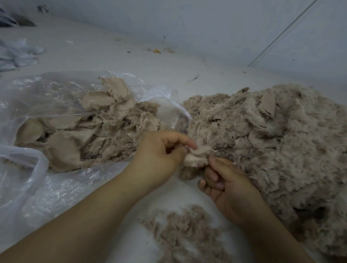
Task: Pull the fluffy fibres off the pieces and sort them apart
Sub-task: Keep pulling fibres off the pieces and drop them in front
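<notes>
Left hand (160, 151): pinching the fluffy piece (196, 157), steadying it.
Right hand (224, 184): gripping its fibres, pulling.
Bag (25, 99): collecting stripped pieces.

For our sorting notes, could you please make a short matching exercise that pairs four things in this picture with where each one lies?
Things:
1. large fluffy heap
2. clear plastic bag
3. loose fibre pile
4. small piece

Places:
A. pinched between the left hand and right hand
B. on the floor between the forearms
C. at the right of the view
D. at the left, holding flat pieces

Pairs: 1-C, 2-D, 3-B, 4-A
</notes>
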{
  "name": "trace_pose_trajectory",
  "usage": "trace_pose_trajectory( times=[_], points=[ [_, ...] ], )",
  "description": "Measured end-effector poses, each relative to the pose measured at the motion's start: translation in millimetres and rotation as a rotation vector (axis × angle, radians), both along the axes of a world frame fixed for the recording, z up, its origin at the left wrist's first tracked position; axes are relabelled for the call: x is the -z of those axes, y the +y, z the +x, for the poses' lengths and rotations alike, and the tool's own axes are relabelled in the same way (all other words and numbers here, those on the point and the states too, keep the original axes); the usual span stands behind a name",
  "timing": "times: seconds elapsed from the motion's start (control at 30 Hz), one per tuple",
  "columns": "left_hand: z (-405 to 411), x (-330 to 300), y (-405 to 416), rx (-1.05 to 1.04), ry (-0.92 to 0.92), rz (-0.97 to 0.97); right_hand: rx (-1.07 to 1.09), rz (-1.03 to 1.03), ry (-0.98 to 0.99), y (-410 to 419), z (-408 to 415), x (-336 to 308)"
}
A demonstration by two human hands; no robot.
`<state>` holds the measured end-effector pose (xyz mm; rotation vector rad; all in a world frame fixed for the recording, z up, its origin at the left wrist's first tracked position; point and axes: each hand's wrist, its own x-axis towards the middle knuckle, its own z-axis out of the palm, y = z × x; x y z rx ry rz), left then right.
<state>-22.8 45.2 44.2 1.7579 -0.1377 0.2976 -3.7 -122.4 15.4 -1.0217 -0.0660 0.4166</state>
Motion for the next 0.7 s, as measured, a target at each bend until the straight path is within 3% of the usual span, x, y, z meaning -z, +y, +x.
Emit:
trace_pose_trajectory(
  times=[0.17, 0.27, 0.33, 0.43, 0.5, 0.53, 0.7],
  points=[
    [5.3, -1.2, 17.5, -0.414, -0.320, 0.320, 0.005, -0.033, -0.025, -0.8, 0.9, 1.6],
    [14.5, -3.4, 38.4, -0.513, -0.522, 0.594, 0.007, -0.035, -0.017, -0.8, 0.7, 2.3],
    [20.6, -1.6, 46.7, -0.476, -0.414, 0.825, 0.008, -0.044, -0.015, -0.6, 0.7, 2.3],
    [22.0, 3.7, 45.2, -0.451, -0.011, 1.176, 0.010, -0.065, -0.017, -0.5, 0.2, 0.5],
    [19.1, 5.3, 42.0, -0.463, 0.168, 1.216, 0.014, -0.061, -0.015, -0.5, -0.5, -0.1],
    [18.4, 5.0, 40.9, -0.486, 0.159, 1.194, 0.016, -0.053, -0.017, -0.3, -0.6, -0.2],
    [14.0, 1.9, 23.4, -0.477, -0.317, 0.987, 0.015, -0.036, -0.030, 0.0, 0.1, 0.4]
  ],
)
